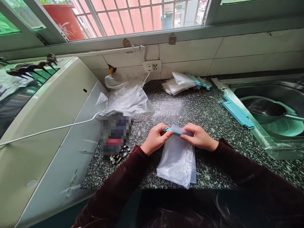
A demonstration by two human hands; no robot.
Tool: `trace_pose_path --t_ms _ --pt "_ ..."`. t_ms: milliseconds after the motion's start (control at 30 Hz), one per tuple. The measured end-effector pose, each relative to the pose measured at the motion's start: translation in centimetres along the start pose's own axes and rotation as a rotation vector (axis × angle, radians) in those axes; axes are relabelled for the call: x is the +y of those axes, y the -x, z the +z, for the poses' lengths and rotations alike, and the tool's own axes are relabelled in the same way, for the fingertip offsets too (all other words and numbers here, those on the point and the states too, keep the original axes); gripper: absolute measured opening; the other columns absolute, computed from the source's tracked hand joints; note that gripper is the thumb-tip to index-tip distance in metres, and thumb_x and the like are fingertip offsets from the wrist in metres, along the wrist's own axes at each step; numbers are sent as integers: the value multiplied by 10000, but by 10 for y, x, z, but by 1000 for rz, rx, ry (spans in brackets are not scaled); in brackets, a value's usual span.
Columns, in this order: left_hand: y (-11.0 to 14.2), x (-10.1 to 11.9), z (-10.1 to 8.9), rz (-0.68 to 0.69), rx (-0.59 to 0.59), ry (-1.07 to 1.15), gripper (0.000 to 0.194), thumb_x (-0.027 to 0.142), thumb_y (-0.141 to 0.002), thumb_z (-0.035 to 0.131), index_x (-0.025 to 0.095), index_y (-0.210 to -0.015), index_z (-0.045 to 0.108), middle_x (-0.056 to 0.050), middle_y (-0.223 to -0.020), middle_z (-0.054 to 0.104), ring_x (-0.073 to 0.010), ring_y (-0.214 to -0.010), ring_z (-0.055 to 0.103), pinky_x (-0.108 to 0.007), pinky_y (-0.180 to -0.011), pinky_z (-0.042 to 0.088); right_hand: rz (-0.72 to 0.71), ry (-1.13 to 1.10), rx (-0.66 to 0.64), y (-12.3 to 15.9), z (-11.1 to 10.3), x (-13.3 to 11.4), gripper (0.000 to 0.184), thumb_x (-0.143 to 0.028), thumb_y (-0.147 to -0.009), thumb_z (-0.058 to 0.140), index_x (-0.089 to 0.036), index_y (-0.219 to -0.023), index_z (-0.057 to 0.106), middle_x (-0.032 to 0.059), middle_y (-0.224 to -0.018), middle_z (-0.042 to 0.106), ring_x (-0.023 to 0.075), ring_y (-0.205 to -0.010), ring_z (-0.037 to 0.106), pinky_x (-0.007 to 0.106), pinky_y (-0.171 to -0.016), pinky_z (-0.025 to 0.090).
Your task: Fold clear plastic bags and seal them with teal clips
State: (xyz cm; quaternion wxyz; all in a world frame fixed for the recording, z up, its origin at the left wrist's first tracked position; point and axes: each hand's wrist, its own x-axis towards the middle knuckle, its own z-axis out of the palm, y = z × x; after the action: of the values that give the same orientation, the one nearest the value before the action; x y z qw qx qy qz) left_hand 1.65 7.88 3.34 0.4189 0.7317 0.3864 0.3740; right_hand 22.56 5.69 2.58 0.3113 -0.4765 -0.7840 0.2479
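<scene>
A clear plastic bag (177,163) hangs down toward the counter's front edge, its top folded at a light-blue bag clip (176,131). Between thumb and fingers, my left hand (154,139) pinches the clip's left end, where a small pale tip sticks out. My right hand (200,136) grips the clip's right part together with the bag's top, thumb in front. Both hands are closed; the fingers behind the clip are partly hidden. Whether the clip is fully fastened I cannot tell.
More light-blue clips (237,112) lie beside the steel sink (273,150), which holds a pan and a green colander (287,126). Clipped bags (178,85) lie near the wall. Left are a crumpled plastic bag (128,101), a blurred dark object (116,134) and a white cable (59,127).
</scene>
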Motion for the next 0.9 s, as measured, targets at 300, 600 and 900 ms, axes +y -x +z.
trace_pose_path --t_ms 300,600,900 --pt "-1 -2 -1 24 59 -3 238 367 -781 607 154 -677 589 22 -622 441 -97 -563 405 -230 -527 325 -63 1 41 -1 1 -2 156 -311 -793 591 -177 -715 614 36 -693 614 159 -704 533 283 -646 420" --pt "-1 1 -2 15 63 -3 270 387 -782 608 157 -639 601 16 -613 462 -106 -585 432 -236 -556 341 -56 3 50 -2 1 -1 149 -307 -792 591 -183 -720 633 38 -704 625 162 -716 537 289 -652 432" --pt "-2 2 -2 1 70 8 315 419 -772 608 154 -601 599 7 -604 479 -110 -585 437 -240 -563 347 -55 31 67 -1 2 -3 152 -312 -799 584 -186 -739 643 40 -708 631 164 -722 546 294 -659 437"
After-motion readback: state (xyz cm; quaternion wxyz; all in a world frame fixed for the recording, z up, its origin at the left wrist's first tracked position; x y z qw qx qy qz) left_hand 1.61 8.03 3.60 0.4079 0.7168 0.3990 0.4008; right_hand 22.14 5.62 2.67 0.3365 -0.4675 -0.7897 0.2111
